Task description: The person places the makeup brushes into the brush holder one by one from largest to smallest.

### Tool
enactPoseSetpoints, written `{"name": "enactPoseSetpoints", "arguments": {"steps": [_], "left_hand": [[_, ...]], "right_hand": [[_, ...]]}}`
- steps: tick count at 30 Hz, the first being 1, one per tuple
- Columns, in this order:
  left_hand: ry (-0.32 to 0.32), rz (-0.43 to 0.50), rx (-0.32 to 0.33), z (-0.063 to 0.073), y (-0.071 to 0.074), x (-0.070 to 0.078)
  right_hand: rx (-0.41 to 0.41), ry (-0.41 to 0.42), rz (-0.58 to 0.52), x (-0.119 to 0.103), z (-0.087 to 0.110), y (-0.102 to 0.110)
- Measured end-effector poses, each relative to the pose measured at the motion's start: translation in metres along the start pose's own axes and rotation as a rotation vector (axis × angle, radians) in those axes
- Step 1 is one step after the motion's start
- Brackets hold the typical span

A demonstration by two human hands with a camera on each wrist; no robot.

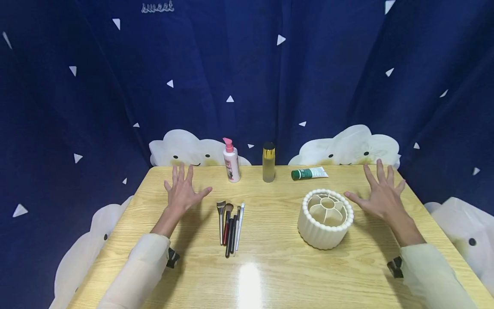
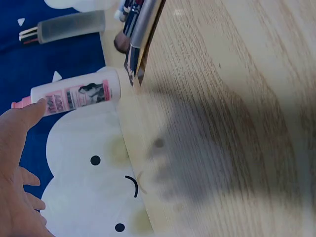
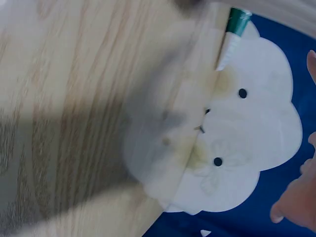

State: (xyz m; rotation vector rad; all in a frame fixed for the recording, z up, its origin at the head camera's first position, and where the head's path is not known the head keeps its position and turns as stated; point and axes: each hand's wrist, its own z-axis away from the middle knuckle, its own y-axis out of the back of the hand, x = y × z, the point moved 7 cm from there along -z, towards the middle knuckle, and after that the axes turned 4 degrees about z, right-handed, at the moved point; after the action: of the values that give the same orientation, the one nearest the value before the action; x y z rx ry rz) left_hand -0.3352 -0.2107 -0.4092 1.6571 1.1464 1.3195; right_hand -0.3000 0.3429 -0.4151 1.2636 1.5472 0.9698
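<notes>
Left grip (image 1: 181, 195) up over the tabletop (image 1: 285, 266), fingers fanned wide, thumb stretched inward, holding nothing; right grip (image 1: 382, 198) matching it, fingers splayed, thumb out to the left, likewise holding nothing; and look, both throw soft shadows onto the wood grain beneath them; just right of the left grip, and a little nearer the person, lie the makeup brushes (image 1: 230, 236), side by side, bristles pointing away; just left of the right grip, close by its thumb tip, sits the round holder (image 1: 322, 234), cream-white, ribbed, bead-rimmed, its inside split by spokes around a central ring; farther out now, beyond the left grip and to its right, the pump bottle (image 1: 232, 166) stands upright with its pink top; right of that, between the two grips, the glass bottle (image 1: 268, 169) stands, gold collar, black cap; left of the right grip and beyond the holder lies the tube (image 1: 310, 173), green cap leftward; past everything, blue curtain (image 1: 247, 64), white triangles, cloud faces (image 1: 185, 146) along the far edge.
</notes>
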Motion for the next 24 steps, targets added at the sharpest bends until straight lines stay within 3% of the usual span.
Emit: {"name": "enactPoseSetpoints", "arguments": {"steps": [10, 16, 21, 24], "left_hand": [[0.052, 0.124, -0.069, 0.009, -0.007, 0.005], [0.064, 0.242, -0.103, 0.013, -0.013, 0.011], [0.105, 0.373, -0.146, 0.017, -0.025, 0.014], [0.11, 0.406, -0.157, 0.02, -0.033, 0.014]], "right_hand": [[-0.015, 0.013, -0.348, -0.029, 0.021, 0.015], [-0.053, 0.029, -0.454, -0.046, 0.037, 0.015], [-0.11, 0.062, -0.56, -0.062, 0.048, 0.007], [-0.155, 0.077, -0.618, -0.069, 0.053, 0.0]]}}
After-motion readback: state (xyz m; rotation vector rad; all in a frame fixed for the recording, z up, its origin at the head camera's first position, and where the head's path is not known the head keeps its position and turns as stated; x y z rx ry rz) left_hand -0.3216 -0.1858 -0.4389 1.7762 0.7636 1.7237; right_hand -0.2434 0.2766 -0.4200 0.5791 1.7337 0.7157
